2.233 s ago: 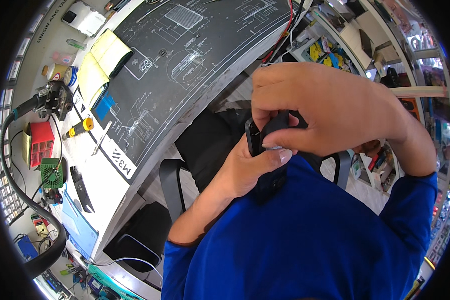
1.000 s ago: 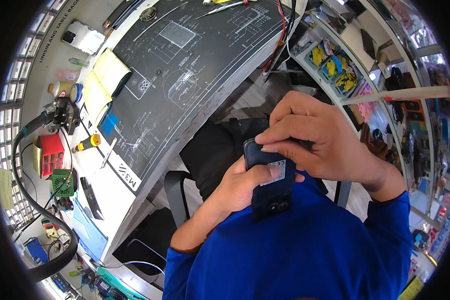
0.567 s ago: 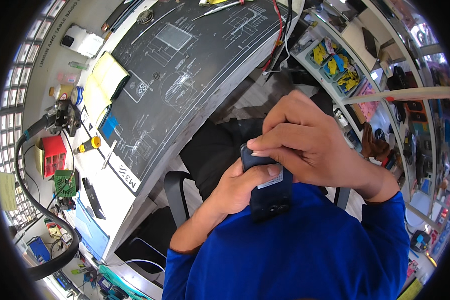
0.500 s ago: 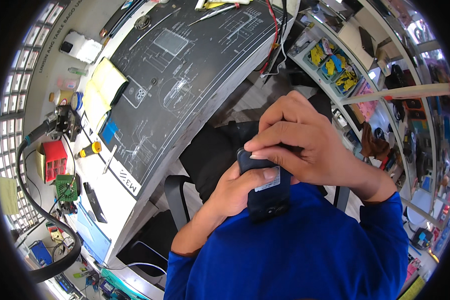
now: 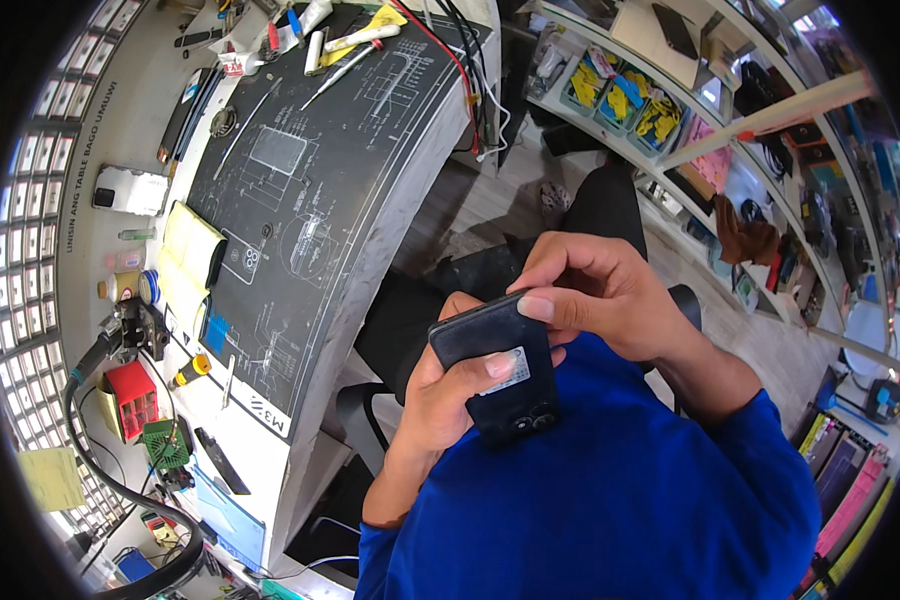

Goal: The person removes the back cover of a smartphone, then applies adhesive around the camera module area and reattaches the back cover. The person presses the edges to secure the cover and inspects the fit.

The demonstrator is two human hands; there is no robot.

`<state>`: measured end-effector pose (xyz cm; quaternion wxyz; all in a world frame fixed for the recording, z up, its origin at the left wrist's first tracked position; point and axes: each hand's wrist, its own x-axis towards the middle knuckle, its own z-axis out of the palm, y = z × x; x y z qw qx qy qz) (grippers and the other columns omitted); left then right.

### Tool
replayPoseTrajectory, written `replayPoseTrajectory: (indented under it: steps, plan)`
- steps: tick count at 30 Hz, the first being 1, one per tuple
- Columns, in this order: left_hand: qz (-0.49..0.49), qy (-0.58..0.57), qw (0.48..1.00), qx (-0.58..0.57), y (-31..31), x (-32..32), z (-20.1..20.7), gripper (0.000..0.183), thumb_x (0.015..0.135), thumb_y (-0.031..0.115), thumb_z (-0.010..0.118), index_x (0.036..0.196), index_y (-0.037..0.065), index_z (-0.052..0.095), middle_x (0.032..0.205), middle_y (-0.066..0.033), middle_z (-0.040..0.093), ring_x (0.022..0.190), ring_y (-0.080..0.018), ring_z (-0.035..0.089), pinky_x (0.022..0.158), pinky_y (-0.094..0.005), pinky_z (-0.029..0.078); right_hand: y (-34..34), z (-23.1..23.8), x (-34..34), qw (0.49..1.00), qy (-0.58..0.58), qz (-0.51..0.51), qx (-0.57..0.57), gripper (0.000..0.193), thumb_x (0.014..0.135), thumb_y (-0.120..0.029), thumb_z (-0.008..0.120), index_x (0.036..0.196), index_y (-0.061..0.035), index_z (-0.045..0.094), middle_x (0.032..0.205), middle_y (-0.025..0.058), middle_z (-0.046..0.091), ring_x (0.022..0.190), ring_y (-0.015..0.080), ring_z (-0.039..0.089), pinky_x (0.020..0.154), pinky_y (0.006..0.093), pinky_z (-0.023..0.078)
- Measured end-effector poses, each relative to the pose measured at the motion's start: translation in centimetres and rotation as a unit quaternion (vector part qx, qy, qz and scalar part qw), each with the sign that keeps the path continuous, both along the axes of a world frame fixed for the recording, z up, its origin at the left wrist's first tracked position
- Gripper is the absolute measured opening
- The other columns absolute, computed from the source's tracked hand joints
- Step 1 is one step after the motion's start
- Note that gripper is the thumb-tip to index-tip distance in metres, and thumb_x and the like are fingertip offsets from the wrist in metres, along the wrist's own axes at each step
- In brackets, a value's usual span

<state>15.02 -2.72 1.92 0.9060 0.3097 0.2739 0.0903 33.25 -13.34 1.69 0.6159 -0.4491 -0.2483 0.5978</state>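
A dark smartphone (image 5: 490, 330) is held over my lap with its back facing up. Its camera lenses (image 5: 532, 420) are at the end nearest my body, and a small white label (image 5: 510, 375) is stuck on its back. My left hand (image 5: 436, 398) wraps round the phone's left side, its thumb pressed beside the label and its other fingers mostly hidden underneath. At the far right corner, my right hand (image 5: 610, 305) pinches the phone's edge between thumb and forefinger. Whether anything thin is in that pinch cannot be made out.
To my left is a workbench with a black printed mat (image 5: 300, 190), a yellow notepad (image 5: 192, 250), a yellow-handled tool (image 5: 192, 369) and a red box (image 5: 130, 398). A thick black cable (image 5: 120, 490) loops there. Shelves with bins (image 5: 620, 100) stand at the right.
The phone has turned so its back and far edge show more. My right hand has shifted from above its far end to the far right corner. The whole view has swung too.
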Motion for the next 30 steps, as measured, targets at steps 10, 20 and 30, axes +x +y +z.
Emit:
replayPoseTrajectory:
  steps: [10,20,30]
  plan:
    - [0.08,-0.069,0.994,0.018,0.1,-0.7,-1.7,0.032,0.098,0.017,0.067,0.118,0.001,0.049,0.126,-0.0294,0.066,0.116,-0.039,0.071,0.103,-0.0482,0.059,1.1,-0.8,-0.5,0.999,0.027,0.032,-0.035,0.031,0.103,-0.019,0.073,0.126,-0.0018,0.062,0.111,0.003,0.067,0.099,0.0107,0.067,0.086,0.0282,0.055]
    - [0.261,-0.028,0.93,0.26,2.7,-1.0,-1.8,0.049,0.091,0.008,0.08,0.132,0.005,0.053,0.133,-0.0199,0.062,0.119,-0.022,0.065,0.104,-0.0364,0.053,0.6,-0.7,-2.0,0.954,-0.288,0.082,-0.01,0.027,0.101,-0.026,0.073,0.107,-0.0002,0.071,0.078,0.011,0.071,0.07,0.0198,0.07,0.065,0.0344,0.053]
    - [0.082,0.138,0.899,0.408,3.7,-1.7,-0.1,0.072,0.076,0.006,0.095,0.135,0.007,0.053,0.117,-0.0036,0.056,0.112,-0.0149,0.059,0.1,-0.0313,0.047,0.5,-0.6,-2.2,0.908,-0.406,0.105,-0.003,0.024,0.099,-0.023,0.071,0.116,-0.0055,0.069,0.087,0.017,0.073,0.081,0.0395,0.072,0.07,0.0444,0.055]
